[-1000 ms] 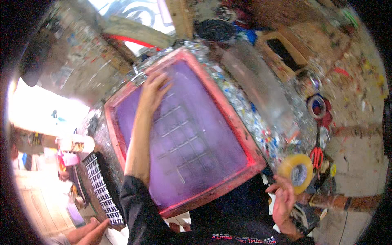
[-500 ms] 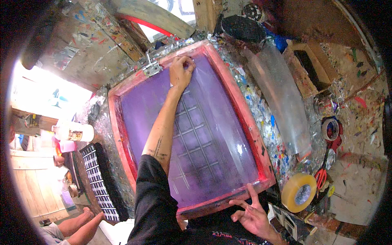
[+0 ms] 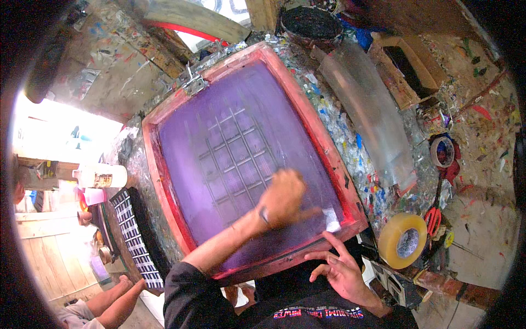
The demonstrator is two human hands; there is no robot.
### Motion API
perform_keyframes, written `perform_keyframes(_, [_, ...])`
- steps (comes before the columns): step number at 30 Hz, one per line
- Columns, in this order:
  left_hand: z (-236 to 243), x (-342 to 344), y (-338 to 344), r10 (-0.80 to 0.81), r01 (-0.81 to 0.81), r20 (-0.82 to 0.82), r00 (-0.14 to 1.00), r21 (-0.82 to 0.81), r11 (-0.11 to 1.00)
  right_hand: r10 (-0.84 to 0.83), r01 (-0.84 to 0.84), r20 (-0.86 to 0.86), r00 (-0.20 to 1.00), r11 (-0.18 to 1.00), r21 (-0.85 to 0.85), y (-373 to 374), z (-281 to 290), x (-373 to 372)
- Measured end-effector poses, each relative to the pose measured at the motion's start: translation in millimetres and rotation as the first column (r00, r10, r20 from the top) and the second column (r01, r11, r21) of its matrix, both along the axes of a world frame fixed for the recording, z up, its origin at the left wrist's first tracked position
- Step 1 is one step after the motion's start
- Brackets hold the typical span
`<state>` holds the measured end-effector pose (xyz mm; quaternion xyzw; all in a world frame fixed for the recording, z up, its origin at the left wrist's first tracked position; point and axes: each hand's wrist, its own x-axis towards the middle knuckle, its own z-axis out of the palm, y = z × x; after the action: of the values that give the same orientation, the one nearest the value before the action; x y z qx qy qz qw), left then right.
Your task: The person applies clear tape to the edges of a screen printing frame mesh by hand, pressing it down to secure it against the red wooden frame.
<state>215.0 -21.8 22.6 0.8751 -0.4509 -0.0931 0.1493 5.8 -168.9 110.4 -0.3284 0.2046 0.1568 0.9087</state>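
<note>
A screen-printing frame (image 3: 343, 181) with red-stained wooden edges lies tilted in front of me. Its purple mesh (image 3: 186, 131) carries a dark grid pattern (image 3: 235, 159). My left hand (image 3: 285, 192) reaches across the lower right part of the mesh, smeared by motion, so whether it holds anything cannot be made out. A small whitish patch (image 3: 332, 220), perhaps a reflection, shows near the lower right corner. Beside that corner is my right hand (image 3: 345, 274), with its fingers apart and the index fingertip at the frame's near edge. A metal hinge clamp (image 3: 194, 83) sits at the far edge.
On the right are a roll of clear tape (image 3: 402, 241), red-handled scissors (image 3: 433, 221), a translucent plastic sheet (image 3: 370, 115) and a cardboard box (image 3: 405, 71). Checkered fabric (image 3: 137, 236) and a white jug (image 3: 104, 176) stand left. Another person's legs (image 3: 112, 299) show lower left.
My left hand has swept from the far edge of the mesh down to its near right part, uncovering the upper grid. My right hand stays by the near corner. The view has shifted slightly.
</note>
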Motion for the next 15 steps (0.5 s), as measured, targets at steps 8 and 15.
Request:
perform_keyframes(8, [6,69,-11,0.149,-0.096,0.238,0.96,-0.221,0.971,0.68,0.102,-0.048,0.731,-0.179,-0.979,-14,24,60])
perform_keyframes(15, [-2,270,3,0.535,-0.443,0.391,0.749,-0.306,0.843,0.745,0.12,-0.231,0.625,-0.385,-0.915,-18,6,69])
